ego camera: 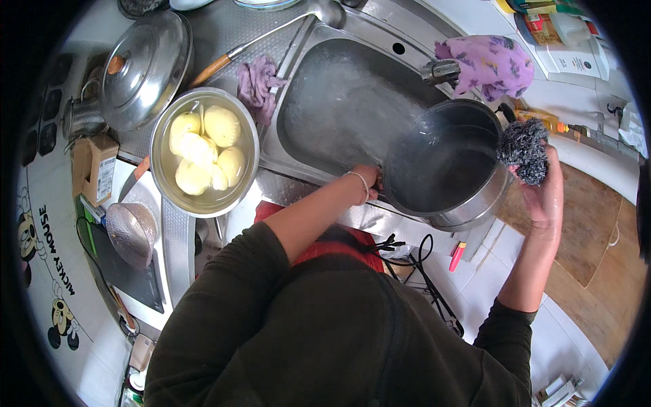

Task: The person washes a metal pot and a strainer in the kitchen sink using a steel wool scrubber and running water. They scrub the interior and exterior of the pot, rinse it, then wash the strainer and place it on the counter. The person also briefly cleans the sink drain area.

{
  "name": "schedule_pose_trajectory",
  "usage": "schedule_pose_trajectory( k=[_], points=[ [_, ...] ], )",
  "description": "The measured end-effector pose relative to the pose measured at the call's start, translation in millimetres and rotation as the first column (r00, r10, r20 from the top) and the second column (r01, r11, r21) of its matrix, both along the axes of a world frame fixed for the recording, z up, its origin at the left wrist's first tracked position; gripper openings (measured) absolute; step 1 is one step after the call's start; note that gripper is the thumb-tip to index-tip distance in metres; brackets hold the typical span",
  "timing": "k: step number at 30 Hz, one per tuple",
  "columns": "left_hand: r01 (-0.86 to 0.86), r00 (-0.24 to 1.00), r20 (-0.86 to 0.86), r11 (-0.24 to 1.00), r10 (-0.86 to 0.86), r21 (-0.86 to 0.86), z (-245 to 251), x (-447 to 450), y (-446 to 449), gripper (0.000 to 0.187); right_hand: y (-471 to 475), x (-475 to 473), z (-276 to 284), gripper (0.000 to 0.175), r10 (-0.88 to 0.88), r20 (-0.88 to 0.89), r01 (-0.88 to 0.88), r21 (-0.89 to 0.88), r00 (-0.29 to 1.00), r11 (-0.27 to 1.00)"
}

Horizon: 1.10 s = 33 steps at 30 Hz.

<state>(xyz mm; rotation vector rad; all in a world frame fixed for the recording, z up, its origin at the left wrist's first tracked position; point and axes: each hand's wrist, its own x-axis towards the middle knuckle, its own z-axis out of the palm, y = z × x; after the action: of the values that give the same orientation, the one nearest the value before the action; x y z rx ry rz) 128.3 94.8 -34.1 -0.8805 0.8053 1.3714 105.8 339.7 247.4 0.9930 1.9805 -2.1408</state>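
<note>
A deep metal pot (447, 163) with a dark interior sits tilted over the right end of the stainless steel sink (351, 102). My left hand (367, 184) grips the pot's near-left side, apparently by a side handle that the fingers mostly hide. In my right hand (540, 191) is a dark steel wool scourer (525, 150), held at the pot's right rim beside a black side handle (506, 113). Behind the pot, a metal faucet (440, 72) is partly wrapped in a purple patterned cloth (491, 63).
Left of the sink stands a metal bowl (160, 152) of peeled potatoes (223, 126) in water. Around it are a ladle (254, 38), a crumpled purple cloth (258, 86), a pot lid (145, 71) and a knife (133, 179). Bottles (546, 122) line the right side.
</note>
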Motion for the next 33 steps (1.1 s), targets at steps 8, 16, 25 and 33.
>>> schedule_pose_trajectory(
  k=[8,16,25,33],
  points=[
    [0.022,0.968,0.237,0.966,-0.085,0.257,1,32,28,0.020,-18,-22,29,0.037,0.047,-0.052,-0.055,-0.161,0.998,0.985],
    [0.064,0.976,0.178,0.950,-0.123,0.307,-1,37,20,0.018,-13,-17,31,0.037,0.110,-0.094,-0.130,-0.241,0.989,0.962],
    [-0.108,0.993,-0.023,0.952,0.120,0.287,16,-22,-80,0.015,22,10,-30,0.037,-0.129,-0.020,0.110,-0.399,0.991,0.910],
    [-0.086,0.972,-0.195,0.973,0.129,0.214,57,-41,-139,0.015,32,-1,-102,0.033,-0.096,0.026,0.099,-0.372,0.995,0.923]
  ],
)
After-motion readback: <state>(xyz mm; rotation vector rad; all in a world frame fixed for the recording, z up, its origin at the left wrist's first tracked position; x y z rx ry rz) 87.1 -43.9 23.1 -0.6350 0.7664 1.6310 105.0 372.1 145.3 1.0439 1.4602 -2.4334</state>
